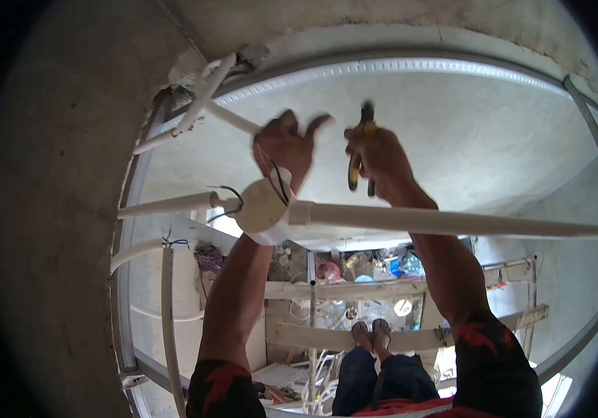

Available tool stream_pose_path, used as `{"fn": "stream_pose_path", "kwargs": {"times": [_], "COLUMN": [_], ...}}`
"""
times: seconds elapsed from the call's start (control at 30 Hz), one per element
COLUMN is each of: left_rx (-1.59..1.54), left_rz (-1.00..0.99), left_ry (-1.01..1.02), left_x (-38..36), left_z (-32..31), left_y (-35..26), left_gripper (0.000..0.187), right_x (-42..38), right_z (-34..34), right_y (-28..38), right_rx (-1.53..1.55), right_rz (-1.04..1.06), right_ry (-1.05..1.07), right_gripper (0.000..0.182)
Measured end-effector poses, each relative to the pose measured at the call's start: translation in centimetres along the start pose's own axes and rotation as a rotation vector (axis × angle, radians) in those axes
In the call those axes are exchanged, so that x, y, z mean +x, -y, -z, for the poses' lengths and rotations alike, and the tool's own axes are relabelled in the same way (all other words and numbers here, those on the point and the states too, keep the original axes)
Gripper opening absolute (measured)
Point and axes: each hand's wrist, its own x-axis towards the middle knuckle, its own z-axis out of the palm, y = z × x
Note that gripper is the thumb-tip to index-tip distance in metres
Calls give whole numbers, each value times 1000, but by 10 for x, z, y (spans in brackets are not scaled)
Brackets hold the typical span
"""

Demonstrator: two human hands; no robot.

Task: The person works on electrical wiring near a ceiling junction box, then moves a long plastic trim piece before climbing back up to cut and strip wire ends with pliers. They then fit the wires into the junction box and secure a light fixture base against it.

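My left hand (285,148) is raised behind the round white junction box (261,207). Its fingers are curled at the end of a thin white conduit pipe (233,118), and its thumb sticks out to the right. My right hand (381,157) grips pliers (355,171) with black and yellow handles, their dark head pointing up and slightly blurred. Black wires (278,182) come out of the junction box near my left wrist. A long white conduit pipe (452,221) runs from the box to the right, across in front of my right forearm.
A short white pipe (167,205) meets the box from the left. Metal channel (396,64) frames the ceiling edge. Below, my feet (371,327) stand on a wooden plank (327,338) of a scaffold, with buckets and clutter underneath. A bent pipe with wires (168,242) hangs at left.
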Motion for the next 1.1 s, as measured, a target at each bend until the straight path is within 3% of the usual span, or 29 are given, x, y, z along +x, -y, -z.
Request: {"fn": "stream_pose_path", "kwargs": {"times": [0.07, 0.1, 0.17, 0.27, 0.4, 0.47, 0.6, 0.67, 0.83, 0.93, 1.03, 1.1], "left_rx": [-1, -89, -203, -597, -670, -617, -622, -606, -559, -578, -651, -710], "left_rz": [-61, -50, -222, -250, -76, -88, -71, -78, -59, -52, 6, 53], "left_ry": [217, 264, 312, 365, 488, 505, 560, 576, 612, 600, 607, 541], "left_x": [0, 1, 3, 10, 17, 20, 22, 23, 24, 24, 24, 26], "left_z": [1, 2, 1, 7, 19, 21, 27, 29, 29, 27, 25, 25], "left_y": [-10, -15, -6, 7, 13, 13, 10, 8, 7, 11, 13, 8], "left_gripper": [47, 48, 42, 33, 27, 27, 20, 16, 12, 13, 15, 17], "right_x": [-7, -6, 6, 2, 0, -12, -22, -23, -12, -9, -13, -10], "right_z": [-5, -6, 1, 6, 10, 4, 0, -6, -16, -16, -14, -11], "right_y": [-9, -10, -22, -25, -21, -5, 25, 40, 44, 39, 39, 29], "right_rx": [-73, -45, 1, 42, 16, -69, -87, -267, -391, -325, -325, -243], "right_rz": [57, 54, 72, -9, 26, 228, 425, 617, 640, 662, 564, 612], "right_ry": [108, 184, 336, 235, 285, 189, 168, 54, 14, -39, 47, -29], "right_gripper": [19, 17, 9, 19, 29, 29, 32, 31, 25, 23, 23, 24]}}
